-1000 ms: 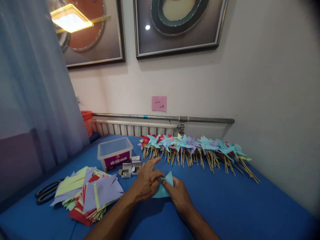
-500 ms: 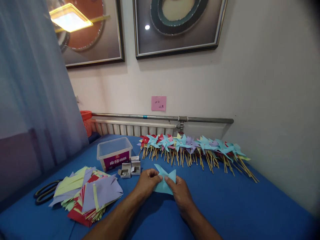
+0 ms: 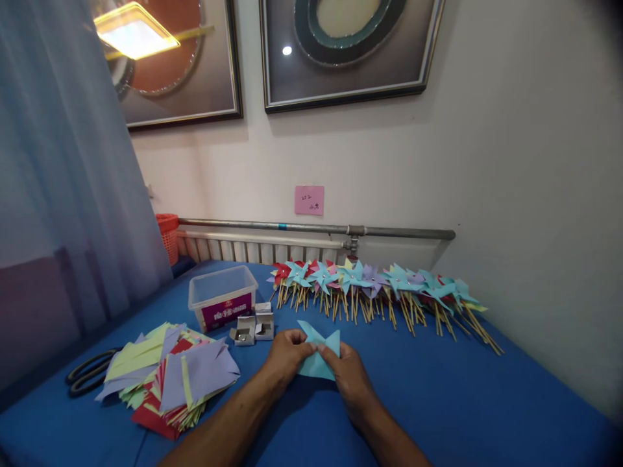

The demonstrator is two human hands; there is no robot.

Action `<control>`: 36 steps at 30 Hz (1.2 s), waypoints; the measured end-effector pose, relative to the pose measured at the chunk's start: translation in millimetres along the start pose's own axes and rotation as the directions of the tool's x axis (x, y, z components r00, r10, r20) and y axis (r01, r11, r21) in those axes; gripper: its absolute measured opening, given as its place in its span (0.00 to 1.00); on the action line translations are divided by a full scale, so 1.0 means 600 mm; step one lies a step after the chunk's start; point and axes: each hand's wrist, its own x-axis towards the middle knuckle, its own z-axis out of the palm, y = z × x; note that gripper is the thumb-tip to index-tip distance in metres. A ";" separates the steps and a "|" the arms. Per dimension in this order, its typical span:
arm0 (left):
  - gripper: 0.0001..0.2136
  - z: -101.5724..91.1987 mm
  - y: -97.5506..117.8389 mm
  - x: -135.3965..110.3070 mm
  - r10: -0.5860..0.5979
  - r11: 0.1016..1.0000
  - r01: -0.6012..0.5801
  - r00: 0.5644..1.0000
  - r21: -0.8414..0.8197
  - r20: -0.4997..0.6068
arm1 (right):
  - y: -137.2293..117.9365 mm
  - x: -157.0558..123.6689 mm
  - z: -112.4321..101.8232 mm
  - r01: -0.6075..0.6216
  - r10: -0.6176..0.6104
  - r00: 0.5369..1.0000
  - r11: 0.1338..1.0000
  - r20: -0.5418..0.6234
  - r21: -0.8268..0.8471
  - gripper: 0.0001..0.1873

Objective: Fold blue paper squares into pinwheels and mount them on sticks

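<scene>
Both my hands meet over the blue table (image 3: 462, 395) on a light blue paper piece (image 3: 317, 353) with its corners folded up. My left hand (image 3: 287, 357) pinches its left side with fingers closed. On the paper's right side my right hand (image 3: 349, 375) pinches in the same way. A long row of finished paper pinwheels (image 3: 379, 285) on wooden sticks lies just beyond, along the wall. Left of my hands lies a pile of coloured paper squares (image 3: 170, 379).
A clear plastic tub (image 3: 221, 298) with a purple label and two small open white boxes (image 3: 254, 327) sit behind the paper pile. Black scissors (image 3: 90, 373) lie at the far left. An orange basket (image 3: 168, 237) and a radiator pipe (image 3: 316, 229) line the wall.
My left hand's fingers, spread a second ago, have closed on the paper. More paper corners now stand folded up, and the piece has been lifted slightly.
</scene>
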 end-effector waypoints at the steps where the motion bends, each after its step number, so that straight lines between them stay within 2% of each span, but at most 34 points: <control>1: 0.19 0.000 0.000 0.001 0.004 1.000 -0.004 1.000 -0.001 -0.004 | -0.001 -0.001 0.001 0.001 -0.001 1.000 1.000 0.003 0.002 0.28; 6: 0.18 -0.003 -0.001 0.005 -0.008 1.000 0.008 1.000 -0.028 -0.018 | -0.001 0.005 0.004 0.013 -0.013 1.000 0.998 -0.004 0.059 0.28; 11: 0.15 -0.018 0.004 0.011 -0.057 0.992 0.046 0.994 -0.117 -0.095 | -0.009 0.012 -0.006 0.053 -0.048 0.998 0.986 -0.035 0.155 0.29; 15: 0.14 -0.026 0.014 0.011 -0.104 0.974 0.088 0.992 -0.208 -0.067 | -0.043 -0.004 -0.015 0.119 -0.129 0.985 0.989 0.117 0.092 0.37; 18: 0.14 -0.027 0.020 0.009 -0.124 0.968 0.112 0.991 -0.224 -0.040 | -0.071 -0.021 -0.019 0.143 -0.130 0.960 0.989 0.249 -0.035 0.27; 20: 0.13 -0.026 0.023 0.007 -0.126 0.975 0.116 0.991 -0.188 -0.042 | -0.082 -0.027 -0.023 0.136 -0.101 0.956 0.985 0.276 -0.109 0.22; 24: 0.14 -0.024 0.023 0.006 -0.089 0.991 0.084 0.995 -0.100 -0.048 | -0.083 -0.025 -0.030 0.141 -0.091 0.964 0.972 0.250 -0.189 0.17; 29: 0.16 -0.018 0.021 0.004 -0.034 0.999 0.033 0.997 -0.021 -0.067 | -0.070 -0.018 -0.024 0.221 -0.170 0.961 0.946 0.218 -0.237 0.19; 36: 0.17 -0.005 0.024 -0.007 -0.010 1.000 0.010 0.999 0.015 -0.047 | -0.042 -0.013 -0.005 0.211 -0.210 0.977 0.956 0.022 -0.203 0.19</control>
